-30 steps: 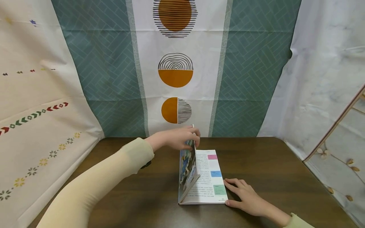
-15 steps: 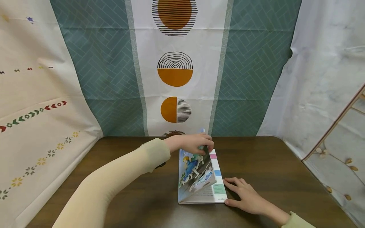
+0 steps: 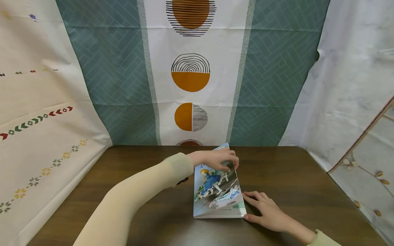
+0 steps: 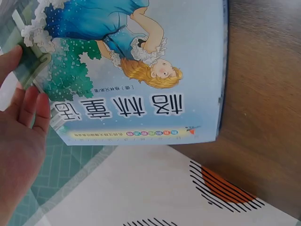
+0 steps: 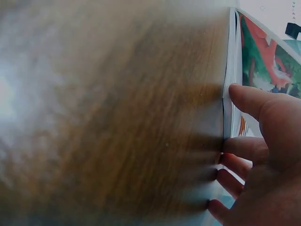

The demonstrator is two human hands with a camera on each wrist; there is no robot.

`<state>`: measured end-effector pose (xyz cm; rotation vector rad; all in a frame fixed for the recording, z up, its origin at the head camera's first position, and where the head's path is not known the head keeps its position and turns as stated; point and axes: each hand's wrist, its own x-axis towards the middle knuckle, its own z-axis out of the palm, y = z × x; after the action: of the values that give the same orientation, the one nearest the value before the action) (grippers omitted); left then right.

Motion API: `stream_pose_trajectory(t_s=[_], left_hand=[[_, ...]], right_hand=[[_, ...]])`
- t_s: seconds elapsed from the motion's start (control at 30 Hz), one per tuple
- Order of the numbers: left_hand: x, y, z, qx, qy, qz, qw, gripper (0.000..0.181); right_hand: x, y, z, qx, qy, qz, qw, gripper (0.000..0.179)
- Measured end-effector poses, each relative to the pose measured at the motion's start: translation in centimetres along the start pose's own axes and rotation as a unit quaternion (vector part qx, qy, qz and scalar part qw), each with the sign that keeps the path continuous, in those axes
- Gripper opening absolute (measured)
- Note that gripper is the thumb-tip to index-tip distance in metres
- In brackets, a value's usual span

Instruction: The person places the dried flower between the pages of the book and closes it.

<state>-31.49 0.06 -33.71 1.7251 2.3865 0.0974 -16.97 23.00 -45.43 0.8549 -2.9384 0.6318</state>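
A children's book (image 3: 212, 201) with a picture cover lies on the brown table in the head view, its front cover partly raised. The cover shows a blonde figure in a blue dress and large dark characters. My left hand (image 3: 217, 160) reaches across from the left and pinches the cover's outer edge near the far corner. The left wrist view has the thumb on the picture side of the cover (image 4: 197, 56) and the fingers curled behind the edge. My right hand (image 3: 267, 213) rests at the book's near right side, thumb and fingertips touching the page edges (image 5: 229, 61).
The dark wooden table (image 3: 138, 205) extends around the book. Behind it hangs a green and white cloth (image 3: 120, 68) with orange circles. A cream patterned cloth (image 3: 46, 136) hangs at the left and a pale marbled cloth (image 3: 347, 85) at the right.
My left hand has swung the book's front part from upright over to the right and down, covering the printed page with colored tabs. The right hand has stayed at the book's side.
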Motion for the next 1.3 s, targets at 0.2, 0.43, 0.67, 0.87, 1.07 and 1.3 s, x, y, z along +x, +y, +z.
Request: stream_pose_trajectory(t_s=[0.2,0.43,0.67,0.87,1.07,1.3], left_hand=[[1.3,-0.4,0.8,-0.013,-0.016,0.005,0.9998,0.021],[2.5,-0.9,2.0,-0.027,-0.022,0.001,0.9994,0.011],[3.6,-1.4,3.7,-0.008,-0.025,0.010,0.9996,0.011],[4.2,-1.5,4.9,-0.004,-0.027,0.005,0.9996,0.009],[4.3,-1.4,5.9,-0.007,-0.034,-0.005,0.9994,0.009],[4.5,-1.4,6.5,-0.018,-0.046,-0.020,0.9986,0.007]], right_hand=[[-0.1,0.6,0.8,0.000,0.026,-0.008,0.9996,0.069],[-0.1,0.7,1.1,-0.008,0.045,-0.019,0.9988,0.066],[-0.2,0.2,0.4,0.002,0.016,-0.015,0.9998,0.068],[-0.4,-0.3,0.3,0.018,0.015,-0.002,0.9997,0.066],[-0.6,-0.6,0.5,0.034,0.018,0.011,0.9992,0.060],[-0.7,-0.8,0.6,0.033,0.011,0.007,0.9994,0.062]])
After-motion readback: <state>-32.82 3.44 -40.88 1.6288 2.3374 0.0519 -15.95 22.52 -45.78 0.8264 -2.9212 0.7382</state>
